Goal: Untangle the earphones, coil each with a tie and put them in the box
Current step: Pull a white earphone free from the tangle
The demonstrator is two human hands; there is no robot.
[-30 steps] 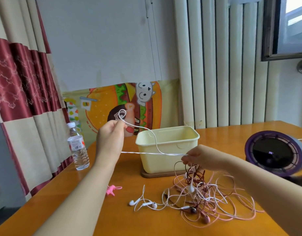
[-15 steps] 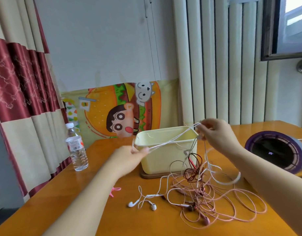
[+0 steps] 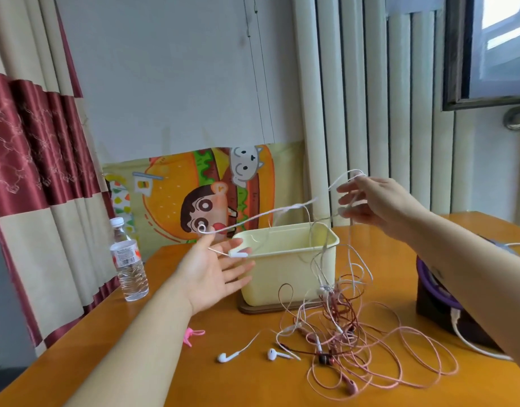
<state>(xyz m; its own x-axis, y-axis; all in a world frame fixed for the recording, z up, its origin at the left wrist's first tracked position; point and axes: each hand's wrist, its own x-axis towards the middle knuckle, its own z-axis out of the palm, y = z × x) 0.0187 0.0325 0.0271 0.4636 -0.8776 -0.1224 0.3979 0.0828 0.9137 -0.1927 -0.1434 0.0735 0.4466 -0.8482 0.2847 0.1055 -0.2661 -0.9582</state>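
Nearest you, the tangle (image 3: 338, 327) lies on the table (image 3: 252, 389), and its loops stand a little taller than half a second ago because you are drawing on it from above. Your left hand (image 3: 214, 277) has let its closed grip go. The fingers are now spread straight, and the white cable (image 3: 261, 216) only hooks round the thumb, with its plug lying across the fingertips. Your right hand (image 3: 376, 201) has risen well above the box (image 3: 288, 268) and carries a loop of the same cable. It is blurred, so I cannot tell whether it pinches the cable or merely hooks it. I judge that the white set is coming free but is not out, since its lower strands still run down into the tangle. Nothing is coiled yet, and nothing shows over the box's rim except strands hanging there.

Counting from near to far:
- one pink earbud (image 3: 351, 387)
- one dark earbud (image 3: 324, 359)
- two white earbuds (image 3: 225, 357), lying clear of the knot
- three cable colours that I can tell apart: pink, dark red and white
- one pink tie (image 3: 191, 336)
- one box
- one fan (image 3: 431, 295)
- one water bottle (image 3: 128, 259)
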